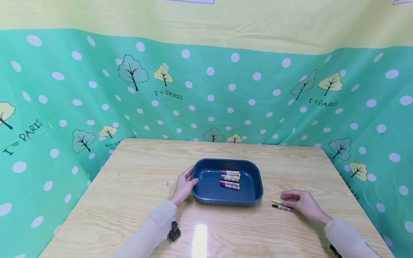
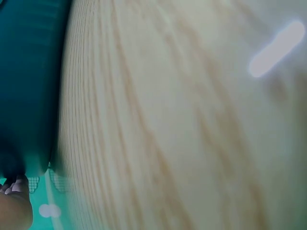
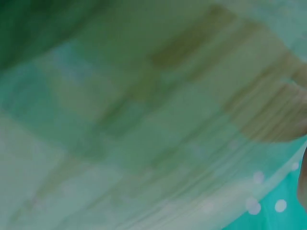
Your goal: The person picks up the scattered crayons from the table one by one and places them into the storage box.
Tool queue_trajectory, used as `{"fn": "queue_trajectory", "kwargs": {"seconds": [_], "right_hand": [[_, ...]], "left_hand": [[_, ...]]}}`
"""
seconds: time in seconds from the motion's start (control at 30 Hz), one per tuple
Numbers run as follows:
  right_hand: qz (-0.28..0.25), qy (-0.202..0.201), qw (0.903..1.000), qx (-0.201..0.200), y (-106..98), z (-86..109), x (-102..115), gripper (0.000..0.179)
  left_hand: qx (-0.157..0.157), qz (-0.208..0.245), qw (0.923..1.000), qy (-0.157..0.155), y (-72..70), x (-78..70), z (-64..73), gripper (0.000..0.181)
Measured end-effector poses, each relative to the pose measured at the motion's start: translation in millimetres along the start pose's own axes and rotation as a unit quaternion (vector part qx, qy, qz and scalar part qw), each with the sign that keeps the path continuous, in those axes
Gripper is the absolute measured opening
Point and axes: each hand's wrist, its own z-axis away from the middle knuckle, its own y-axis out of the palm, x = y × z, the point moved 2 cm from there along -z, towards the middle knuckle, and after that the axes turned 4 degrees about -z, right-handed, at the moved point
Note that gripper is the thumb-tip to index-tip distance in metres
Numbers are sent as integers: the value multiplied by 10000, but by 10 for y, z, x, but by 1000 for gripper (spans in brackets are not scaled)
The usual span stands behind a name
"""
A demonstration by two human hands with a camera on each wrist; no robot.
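Observation:
A dark blue rectangular tray (image 1: pixel 227 201) sits on the wooden table, and several paper-wrapped crayons (image 1: pixel 230 178) lie inside it. My left hand (image 1: pixel 184 186) grips the tray's left rim, thumb over the edge and fingers along the outer wall. Right of the tray, a yellow crayon (image 1: pixel 276 201) and a dark crayon (image 1: pixel 282 208) lie close together on the table. Over their right ends is my right hand (image 1: pixel 304 205), with a gap between fingertips and thumb; the thumb hides part of the yellow crayon. The right wrist view is blurred and shows neither crayon clearly.
The wooden table (image 1: pixel 142 157) reaches back to a green dotted curtain (image 1: pixel 222 86) that hangs behind it and at both sides. Light glares off the tabletop near the front. A black device (image 1: pixel 174 231) is strapped at the left wrist.

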Motion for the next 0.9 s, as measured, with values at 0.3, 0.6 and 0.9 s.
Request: {"fn": "queue_trajectory", "kwargs": {"seconds": [0.3,0.6,0.9], "right_hand": [[614,-141,9977,-251,56,-5,-6,25],[938,-171,9951,-277,71,-21,20,21],[911,-221,9956,-49,5,-27,134,22]], "left_hand": [[-140,-48,9999,34,16,149,-85,58],[21,57,10000,-36,5,-29,19,58],[1,71,10000,2,-4,-30,13,58]]}}
